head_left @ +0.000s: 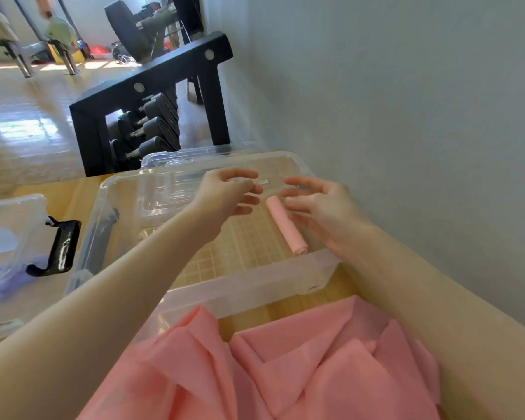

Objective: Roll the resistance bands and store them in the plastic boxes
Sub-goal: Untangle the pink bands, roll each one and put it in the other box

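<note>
A rolled pink resistance band (287,227) lies on the floor of a clear plastic box (249,283) on the wooden table. Both hands hover inside the box with loose fingers, holding nothing. My left hand (228,192) is just left of the roll's far end, and my right hand (322,207) is just right of it. Neither plainly touches the roll. Unrolled pink bands (270,365) lie crumpled in a heap at the near table edge, between my forearms.
A clear lid (161,192) leans in the box's left half. A second clear box (9,237) with a black latch (62,247) stands at the left. A grey wall runs along the right. A black dumbbell rack (152,95) stands behind the table.
</note>
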